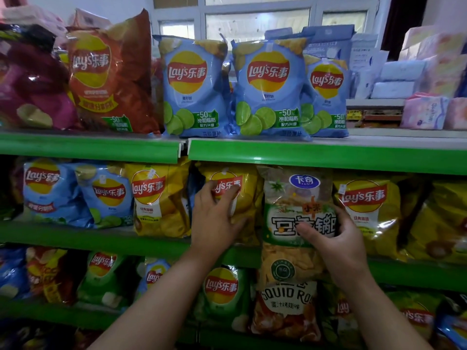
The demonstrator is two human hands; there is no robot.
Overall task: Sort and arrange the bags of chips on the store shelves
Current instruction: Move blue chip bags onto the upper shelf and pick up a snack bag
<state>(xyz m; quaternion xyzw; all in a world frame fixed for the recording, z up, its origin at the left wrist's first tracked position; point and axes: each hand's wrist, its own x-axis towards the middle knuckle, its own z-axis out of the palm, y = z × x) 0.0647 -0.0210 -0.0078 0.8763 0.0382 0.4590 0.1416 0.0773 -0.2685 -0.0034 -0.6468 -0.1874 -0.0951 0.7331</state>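
My right hand [336, 238] grips a tall clear snack bag [295, 198] with a blue oval label and green-white printing, upright in front of the middle shelf. My thumb lies across its front. My left hand [214, 218] holds the front of a yellow Lay's bag [242, 195] standing on the middle shelf [101, 238], fingers over the logo and thumb on its lower part. More yellow Lay's bags [366, 215] stand on either side. Light blue lime Lay's bags [267, 87] line the top shelf [328, 152].
A dark red bag [111, 77] and a purple bag [30, 92] stand top left. Blue Lay's bags [75, 195] sit middle left. The bottom shelf holds green Lay's bags [222, 294] and a squid-roll bag [285, 309]. Tissue packs [424, 112] lie at the right.
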